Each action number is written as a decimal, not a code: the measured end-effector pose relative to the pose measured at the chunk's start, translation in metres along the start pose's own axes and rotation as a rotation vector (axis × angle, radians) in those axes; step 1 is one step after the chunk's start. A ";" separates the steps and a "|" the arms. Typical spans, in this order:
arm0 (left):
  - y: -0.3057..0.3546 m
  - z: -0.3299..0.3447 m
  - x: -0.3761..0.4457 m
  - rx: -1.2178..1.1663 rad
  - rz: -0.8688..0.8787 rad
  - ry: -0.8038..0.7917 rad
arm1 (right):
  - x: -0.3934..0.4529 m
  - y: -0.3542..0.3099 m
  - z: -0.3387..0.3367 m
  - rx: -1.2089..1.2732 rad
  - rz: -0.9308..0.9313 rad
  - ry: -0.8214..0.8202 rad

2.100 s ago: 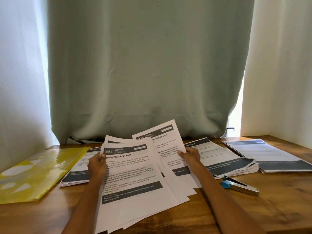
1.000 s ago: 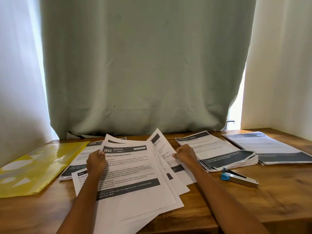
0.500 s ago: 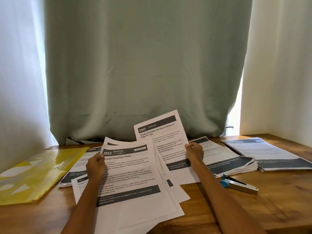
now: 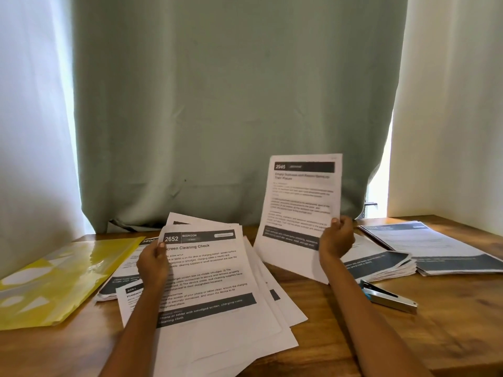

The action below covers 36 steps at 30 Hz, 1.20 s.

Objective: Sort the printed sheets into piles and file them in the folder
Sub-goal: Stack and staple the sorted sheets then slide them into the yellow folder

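Still sorting: your right hand (image 4: pixel 337 238) pinches the white printed sheet 2945 (image 4: pixel 300 202) aloft; your left hand (image 4: pixel 153 263) grips the fanned white stack (image 4: pixel 212 289). Lay it, probably, on the right-hand pile (image 4: pixel 381 261).

Soft backlight through the curtains (image 4: pixel 239 104); raised sheet (image 4: pixel 299 202) motion-blurred.

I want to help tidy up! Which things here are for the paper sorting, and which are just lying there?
For the sorting:
sheet 2945 in the right hand
fanned sheets under the left hand
sorted piles
yellow folder

Just lying there:
stapler
curtain
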<state>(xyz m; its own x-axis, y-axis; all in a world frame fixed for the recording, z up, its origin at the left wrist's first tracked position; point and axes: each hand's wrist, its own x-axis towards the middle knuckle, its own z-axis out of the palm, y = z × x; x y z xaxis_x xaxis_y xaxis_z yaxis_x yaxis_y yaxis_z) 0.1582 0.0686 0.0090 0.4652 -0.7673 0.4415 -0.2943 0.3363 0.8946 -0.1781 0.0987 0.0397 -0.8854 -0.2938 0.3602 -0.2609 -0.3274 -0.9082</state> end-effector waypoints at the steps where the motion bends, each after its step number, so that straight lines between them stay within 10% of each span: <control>1: 0.002 0.000 -0.002 -0.040 -0.017 -0.021 | 0.001 -0.001 -0.001 0.023 -0.009 0.022; 17: 0.021 -0.006 -0.008 -0.539 -0.384 -0.202 | 0.001 -0.004 0.003 0.130 0.026 -0.017; 36: 0.026 -0.007 -0.008 -0.582 -0.386 -0.232 | -0.034 -0.004 0.019 0.063 0.187 -0.652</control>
<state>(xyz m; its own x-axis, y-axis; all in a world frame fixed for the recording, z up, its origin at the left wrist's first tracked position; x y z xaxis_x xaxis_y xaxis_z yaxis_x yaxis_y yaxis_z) 0.1526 0.0880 0.0294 0.2379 -0.9640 0.1191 0.3759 0.2044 0.9038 -0.1395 0.0929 0.0346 -0.4955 -0.8253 0.2709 -0.0857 -0.2639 -0.9607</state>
